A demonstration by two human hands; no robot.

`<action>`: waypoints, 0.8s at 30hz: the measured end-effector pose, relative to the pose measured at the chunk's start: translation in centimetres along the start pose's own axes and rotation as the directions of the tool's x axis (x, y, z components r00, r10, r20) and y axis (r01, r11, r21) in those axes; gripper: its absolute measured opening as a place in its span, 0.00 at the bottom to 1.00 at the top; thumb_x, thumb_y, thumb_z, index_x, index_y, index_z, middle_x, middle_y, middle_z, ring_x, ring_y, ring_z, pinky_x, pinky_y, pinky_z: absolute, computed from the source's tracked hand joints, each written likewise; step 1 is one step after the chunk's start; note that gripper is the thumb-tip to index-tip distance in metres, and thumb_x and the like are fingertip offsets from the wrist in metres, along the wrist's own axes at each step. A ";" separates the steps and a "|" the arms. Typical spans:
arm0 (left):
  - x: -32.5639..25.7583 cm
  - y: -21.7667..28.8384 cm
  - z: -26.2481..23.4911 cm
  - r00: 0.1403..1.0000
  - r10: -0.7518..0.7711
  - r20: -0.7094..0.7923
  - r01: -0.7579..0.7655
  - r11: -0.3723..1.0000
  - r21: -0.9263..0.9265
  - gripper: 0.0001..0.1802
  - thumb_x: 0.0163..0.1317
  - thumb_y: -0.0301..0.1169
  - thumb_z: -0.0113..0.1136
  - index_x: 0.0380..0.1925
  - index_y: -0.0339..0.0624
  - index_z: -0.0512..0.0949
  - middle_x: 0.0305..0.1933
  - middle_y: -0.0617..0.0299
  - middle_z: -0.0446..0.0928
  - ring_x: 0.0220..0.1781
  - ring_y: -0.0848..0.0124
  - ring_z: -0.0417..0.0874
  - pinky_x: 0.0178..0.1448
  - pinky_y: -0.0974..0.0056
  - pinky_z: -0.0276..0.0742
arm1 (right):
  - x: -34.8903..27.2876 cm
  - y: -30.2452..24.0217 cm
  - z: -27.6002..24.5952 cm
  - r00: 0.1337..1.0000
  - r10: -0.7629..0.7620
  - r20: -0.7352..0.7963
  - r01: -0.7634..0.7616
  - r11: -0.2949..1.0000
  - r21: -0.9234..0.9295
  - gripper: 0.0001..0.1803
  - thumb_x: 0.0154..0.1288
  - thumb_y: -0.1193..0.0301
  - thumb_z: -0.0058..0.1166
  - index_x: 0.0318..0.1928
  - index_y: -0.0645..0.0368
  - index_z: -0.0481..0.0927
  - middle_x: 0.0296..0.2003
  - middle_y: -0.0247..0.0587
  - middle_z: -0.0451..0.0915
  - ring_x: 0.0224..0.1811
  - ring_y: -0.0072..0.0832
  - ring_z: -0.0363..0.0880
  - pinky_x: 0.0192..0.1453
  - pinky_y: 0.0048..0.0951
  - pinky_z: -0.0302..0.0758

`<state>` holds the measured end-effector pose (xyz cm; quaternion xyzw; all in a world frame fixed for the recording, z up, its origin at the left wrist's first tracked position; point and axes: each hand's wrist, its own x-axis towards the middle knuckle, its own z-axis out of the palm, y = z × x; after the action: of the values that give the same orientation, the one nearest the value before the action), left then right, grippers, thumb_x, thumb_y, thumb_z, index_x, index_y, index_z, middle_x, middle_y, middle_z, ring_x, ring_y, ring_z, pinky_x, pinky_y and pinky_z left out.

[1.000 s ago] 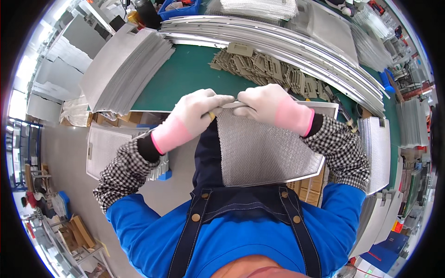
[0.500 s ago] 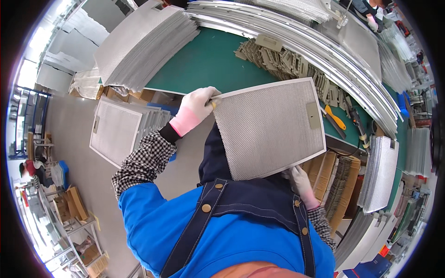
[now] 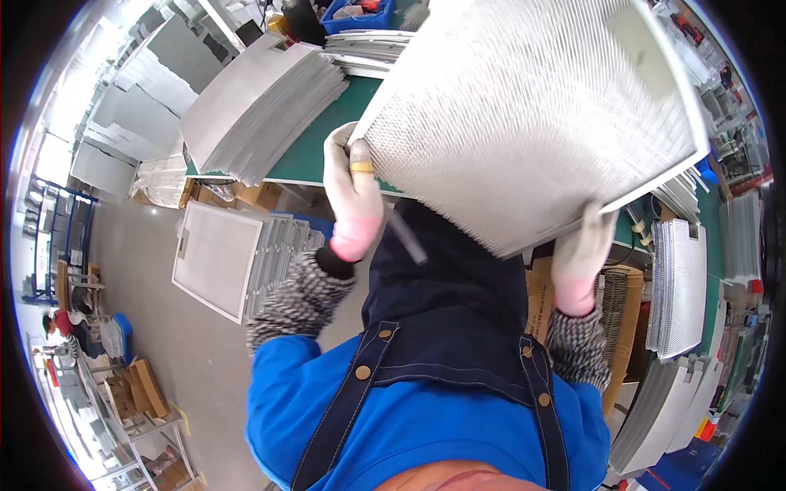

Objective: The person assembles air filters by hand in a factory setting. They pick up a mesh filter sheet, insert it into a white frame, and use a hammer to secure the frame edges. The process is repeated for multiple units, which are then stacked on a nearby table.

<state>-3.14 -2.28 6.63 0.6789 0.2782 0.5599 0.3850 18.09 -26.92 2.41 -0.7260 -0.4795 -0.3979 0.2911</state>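
Note:
A framed metal mesh filter panel (image 3: 524,123) is lifted and tilted before me, blurred by motion, with a beige plate (image 3: 651,57) near its far right corner. My left hand (image 3: 354,184), in a white and pink glove with a yellow band on one finger, is closed on its left edge. Along the lower right edge, my right hand (image 3: 583,254) grips the panel too; its fingertips are smeared and partly behind the frame. A pale blurred strip (image 3: 407,236) shows beside my left wrist; I cannot tell what it is or whether anything holds it.
Stacked panels (image 3: 254,106) stand at the left end of the green table (image 3: 303,164). More framed panels (image 3: 214,258) are lower left. Another mesh stack (image 3: 679,286) is on the right, above a cardboard box (image 3: 537,299). A blue bin (image 3: 360,20) sits at the back.
The panel has risen closer to me and shifted up and right, covering the beige parts on the table. Both hands have moved up with it. The pale strip has appeared.

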 end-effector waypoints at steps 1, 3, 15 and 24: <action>-0.4 -0.2 1.4 0.994 -0.013 -0.112 0.003 0.996 -0.089 0.14 0.80 0.31 0.46 0.55 0.32 0.73 0.50 0.54 0.77 0.52 0.69 0.76 0.62 0.64 0.71 | 3.0 0.4 -0.4 0.998 -0.027 -0.055 0.027 1.000 0.000 0.21 0.78 0.80 0.38 0.67 0.72 0.69 0.63 0.67 0.73 0.63 0.64 0.73 0.68 0.48 0.72; -2.4 -1.1 4.3 0.966 -0.215 -0.141 0.147 0.911 -0.387 0.16 0.80 0.32 0.45 0.58 0.32 0.71 0.53 0.56 0.75 0.54 0.69 0.74 0.63 0.65 0.69 | 8.9 0.8 -2.4 0.996 0.078 -0.035 -0.071 0.984 0.163 0.21 0.79 0.76 0.40 0.67 0.72 0.69 0.62 0.66 0.73 0.61 0.59 0.76 0.67 0.45 0.72; -3.3 1.0 -4.3 -0.263 -0.140 0.955 -0.091 0.989 0.120 0.29 0.74 0.52 0.54 0.59 0.39 0.79 0.55 0.46 0.83 0.55 0.51 0.85 0.62 0.55 0.79 | 12.3 2.5 5.8 0.170 -0.316 0.933 -0.510 0.782 0.358 0.31 0.79 0.57 0.46 0.68 0.72 0.68 0.59 0.60 0.78 0.62 0.44 0.78 0.68 0.38 0.73; 7.0 -0.7 -2.2 0.426 0.103 0.899 -0.618 0.759 0.206 0.13 0.58 0.27 0.65 0.44 0.46 0.82 0.38 0.58 0.85 0.39 0.58 0.87 0.42 0.58 0.83 | 15.9 -2.1 10.0 0.029 -0.575 0.818 -0.254 0.787 0.562 0.29 0.74 0.60 0.54 0.65 0.69 0.71 0.56 0.59 0.81 0.58 0.44 0.81 0.64 0.37 0.76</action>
<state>-3.73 4.22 10.05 0.9811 0.0315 0.1319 0.1383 22.70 -10.66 11.01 -0.5981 -0.7213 0.3480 0.0307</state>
